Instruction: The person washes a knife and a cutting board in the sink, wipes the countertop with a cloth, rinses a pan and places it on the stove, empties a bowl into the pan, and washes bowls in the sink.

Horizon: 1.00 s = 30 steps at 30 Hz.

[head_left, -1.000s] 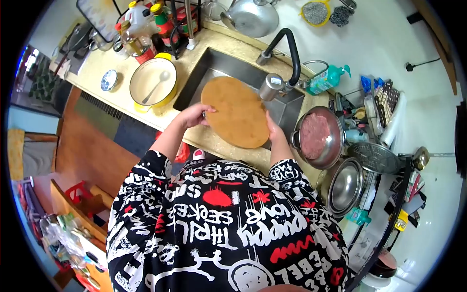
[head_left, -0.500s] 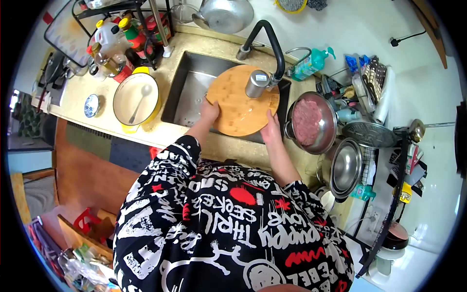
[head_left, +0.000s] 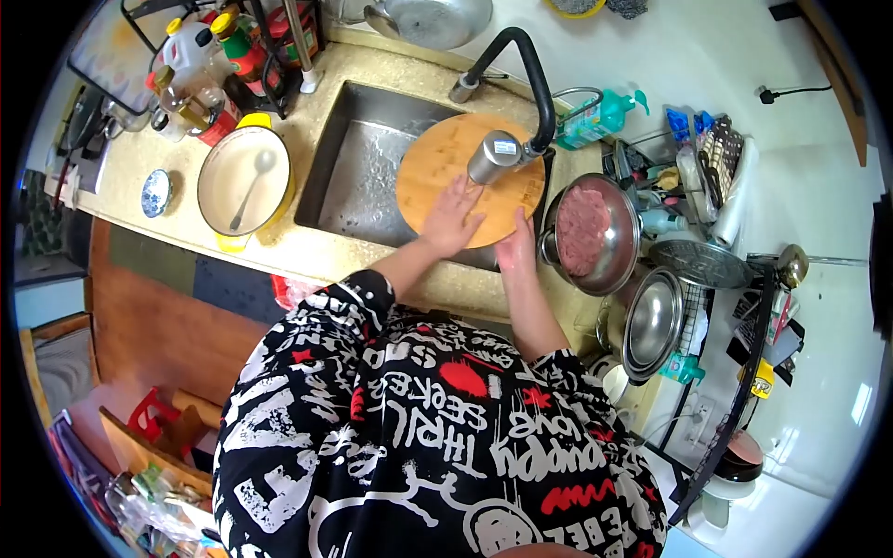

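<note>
Our left hand [head_left: 451, 219] lay open on the wooden board [head_left: 433, 163] and our right hand [head_left: 517, 249] gripped its near edge, seemingly steadying it beneath the tap [head_left: 493, 156], above the sink [head_left: 353, 181] ahead. The board hid some right fingertips; we couldn't make out running water.

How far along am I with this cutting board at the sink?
Looks done: the cutting board is under the faucet, no food visible on top. In hand: your left hand lies flat on it; your right hand holds the near edge. Probably left: finishing this face, then the underside, which is hidden.
</note>
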Tool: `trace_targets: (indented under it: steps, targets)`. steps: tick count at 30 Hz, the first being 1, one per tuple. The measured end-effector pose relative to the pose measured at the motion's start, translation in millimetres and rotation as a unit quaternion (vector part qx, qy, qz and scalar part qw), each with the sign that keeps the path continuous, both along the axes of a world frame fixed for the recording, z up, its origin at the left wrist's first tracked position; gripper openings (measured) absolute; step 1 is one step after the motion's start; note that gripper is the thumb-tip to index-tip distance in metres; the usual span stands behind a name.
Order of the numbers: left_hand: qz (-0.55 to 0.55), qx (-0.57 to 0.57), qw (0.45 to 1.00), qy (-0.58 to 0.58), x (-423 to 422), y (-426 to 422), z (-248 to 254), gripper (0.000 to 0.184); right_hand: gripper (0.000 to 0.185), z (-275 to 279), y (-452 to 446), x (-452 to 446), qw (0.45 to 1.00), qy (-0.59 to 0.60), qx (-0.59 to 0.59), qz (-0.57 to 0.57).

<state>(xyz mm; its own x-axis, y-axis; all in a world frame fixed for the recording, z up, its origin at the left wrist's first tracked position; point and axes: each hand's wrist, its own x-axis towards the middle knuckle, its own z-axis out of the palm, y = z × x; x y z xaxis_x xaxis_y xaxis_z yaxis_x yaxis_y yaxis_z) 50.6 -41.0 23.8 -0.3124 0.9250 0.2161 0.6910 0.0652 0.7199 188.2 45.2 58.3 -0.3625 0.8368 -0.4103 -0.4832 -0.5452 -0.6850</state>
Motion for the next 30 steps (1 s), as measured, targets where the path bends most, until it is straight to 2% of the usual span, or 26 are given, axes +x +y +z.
trace_targets:
  steps: [1,3,5,7,8,9,10,11,14,15,18,19,22,26,27,30]
  targets:
    - [-0.024,0.0,0.998,0.064,-19.3,-4.8,-13.5,0.058,0.039,1.9,0.5,3.0,1.0,0.009,-0.008,0.001]
    - [0.043,-0.049,0.996,0.058,-62.3,-9.5,-45.7,0.058,0.041,5.6,6.4,10.7,1.0,-0.01,-0.018,0.005]
    - [0.169,-0.117,0.978,-0.034,-101.4,-15.4,-103.0,0.061,0.044,7.1,10.1,18.0,1.0,-0.017,-0.017,0.013]
    - [0.204,-0.157,0.956,-0.141,-135.4,-16.1,-155.1,0.065,0.044,1.4,12.0,24.0,0.999,-0.011,-0.043,0.02]
    - [0.17,-0.163,0.905,-0.354,-135.2,-17.9,-142.8,0.066,0.044,-2.6,14.0,27.3,0.998,-0.008,-0.055,0.025]
    - [0.129,-0.161,0.811,-0.548,-139.8,-23.0,-107.8,0.068,0.043,-6.0,15.4,29.5,0.997,-0.016,-0.07,0.031]
    - [0.083,-0.152,0.679,-0.713,-144.5,-29.0,-67.9,0.069,0.042,-9.7,15.8,29.6,0.995,-0.022,-0.086,0.037]
    - [0.094,-0.094,0.599,-0.789,-139.1,-33.7,-29.5,0.06,0.041,-13.2,15.2,29.0,0.994,-0.026,-0.102,0.042]
    - [0.043,-0.087,0.529,-0.843,-142.2,-49.1,-21.9,0.051,0.038,-22.6,8.0,33.4,0.992,-0.038,-0.108,0.059]
    - [0.028,-0.095,0.51,-0.854,-144.5,-54.4,-15.0,0.043,0.037,-22.4,5.7,33.9,0.99,-0.049,-0.121,0.058]
    - [0.099,-0.112,0.515,-0.844,-140.9,-60.7,5.4,0.041,0.033,-20.5,3.2,40.3,0.982,-0.081,-0.159,0.055]
    - [0.12,-0.114,0.515,-0.841,-137.4,-62.0,14.8,0.038,0.031,-16.8,1.3,43.0,0.982,-0.058,-0.164,0.072]
    - [0.137,-0.158,0.548,-0.81,-135.1,-67.3,27.7,0.033,0.031,-40.4,12.8,51.6,0.965,-0.057,-0.239,0.095]
    - [0.1,-0.142,0.625,-0.761,-126.0,-82.8,48.1,0.026,0.036,-69.6,18.0,44.2,0.936,-0.072,-0.284,0.196]
    - [0.11,-0.155,0.651,-0.735,-125.6,-87.2,45.7,0.03,0.038,-68.5,16.7,37.2,0.931,-0.074,-0.276,0.226]
    - [0.174,-0.103,0.732,-0.651,-103.4,-95.7,114.0,0.037,0.044,-63.6,14.6,12.3,0.916,-0.082,-0.252,0.301]
